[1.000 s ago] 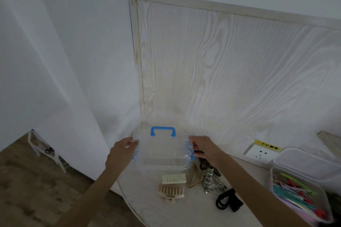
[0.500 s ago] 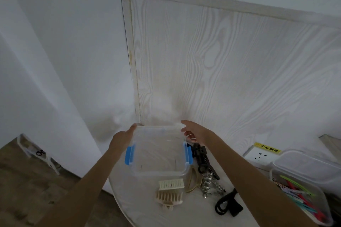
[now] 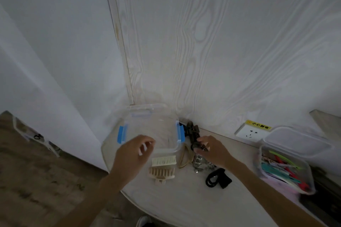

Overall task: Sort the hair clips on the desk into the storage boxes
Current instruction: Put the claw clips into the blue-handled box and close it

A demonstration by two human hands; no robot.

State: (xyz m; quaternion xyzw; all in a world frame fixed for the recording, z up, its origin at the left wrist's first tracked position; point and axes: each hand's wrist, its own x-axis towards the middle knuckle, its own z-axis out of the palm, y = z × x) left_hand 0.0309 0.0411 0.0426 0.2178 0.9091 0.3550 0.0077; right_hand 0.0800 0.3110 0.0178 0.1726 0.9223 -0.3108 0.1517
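An open clear storage box point(image 3: 167, 150) with blue latches stands at the desk's far left, its lid point(image 3: 142, 111) propped behind it against the wall. My left hand point(image 3: 132, 155) hovers over the box's front left corner, fingers loosely curled and holding nothing. My right hand point(image 3: 212, 150) pinches the near end of a black claw clip point(image 3: 192, 131) lying just right of the box. In front of the box lie two cream claw clips point(image 3: 163, 161), a tan clip point(image 3: 184, 155), shiny clear clips point(image 3: 202, 165) and a black hair piece point(image 3: 218, 178).
A second clear box point(image 3: 304, 164) with several colourful flat clips stands at the right, its lid point(image 3: 295, 142) leaning behind it. A wall socket point(image 3: 249, 132) sits on the wood panel. The round desk edge point(image 3: 129, 195) curves close to my left arm; the floor lies beyond.
Both hands have let go of the box lid, which now stands behind the open box. My right hand moved right onto the black clip; my left hand drew back toward me.
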